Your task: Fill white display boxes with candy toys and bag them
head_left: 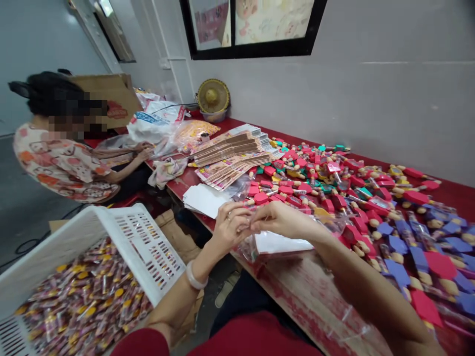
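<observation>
The left hand (232, 225) and the right hand (284, 220) meet just over the near edge of the red table (297, 291). Both hands have bent fingers, and they pinch the top of a clear bag (276, 245) between them. The clear bag hangs down onto the table edge and has a white card inside. A white bracelet (195, 277) sits on the left wrist. Behind the hands lies a big pile of small toys (371, 198) (red, blue and green ones). Stacks of printed cards (230, 148) lie farther back. A white basket (148, 242) full of packed toys stands on the left. Another person (59, 153) in a flowered shirt sits at the far end.
</observation>
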Tool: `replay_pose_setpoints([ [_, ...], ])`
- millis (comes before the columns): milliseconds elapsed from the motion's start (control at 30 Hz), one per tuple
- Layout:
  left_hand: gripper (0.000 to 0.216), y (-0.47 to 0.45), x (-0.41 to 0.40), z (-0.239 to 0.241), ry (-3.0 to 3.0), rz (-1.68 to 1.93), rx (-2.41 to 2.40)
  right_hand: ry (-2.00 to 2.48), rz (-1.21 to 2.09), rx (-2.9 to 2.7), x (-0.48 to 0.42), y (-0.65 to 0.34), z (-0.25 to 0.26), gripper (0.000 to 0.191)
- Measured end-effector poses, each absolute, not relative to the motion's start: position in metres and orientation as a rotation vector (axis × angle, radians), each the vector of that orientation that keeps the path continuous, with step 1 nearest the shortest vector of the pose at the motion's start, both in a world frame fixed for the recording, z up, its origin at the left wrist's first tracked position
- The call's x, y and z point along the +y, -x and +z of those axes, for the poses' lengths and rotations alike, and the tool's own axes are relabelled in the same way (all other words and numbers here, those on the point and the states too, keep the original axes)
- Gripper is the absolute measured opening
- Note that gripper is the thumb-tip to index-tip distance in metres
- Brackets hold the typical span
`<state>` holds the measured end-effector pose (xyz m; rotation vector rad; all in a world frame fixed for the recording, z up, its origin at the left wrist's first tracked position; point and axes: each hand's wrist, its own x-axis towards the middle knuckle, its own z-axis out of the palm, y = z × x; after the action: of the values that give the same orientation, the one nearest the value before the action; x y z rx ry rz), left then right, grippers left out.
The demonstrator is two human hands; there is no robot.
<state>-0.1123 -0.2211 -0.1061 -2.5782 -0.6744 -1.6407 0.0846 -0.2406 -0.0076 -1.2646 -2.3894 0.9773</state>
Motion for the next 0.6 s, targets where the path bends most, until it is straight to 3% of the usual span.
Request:
replay_pose_setpoints([
  [133, 0.023, 0.105, -0.215, -0.104, 2.501, -1.649, -0.761, 1.331, 0.793, -2.365, -0.25, -0.085, -0.004, 0.008],
  [300, 0.04, 0.099, -0.214, -0.086, 2.484, -1.614, -0.767, 1.453, 0.405, -2.422, -0.265, -0.072, 0.001, 0.013],
  [600, 0.015, 0.101, -0.219, -0.083, 2.817, -1.529, -0.924, 1.254, 0.455, -2.227, -0.268, -0.073, -0.008, 0.016],
])
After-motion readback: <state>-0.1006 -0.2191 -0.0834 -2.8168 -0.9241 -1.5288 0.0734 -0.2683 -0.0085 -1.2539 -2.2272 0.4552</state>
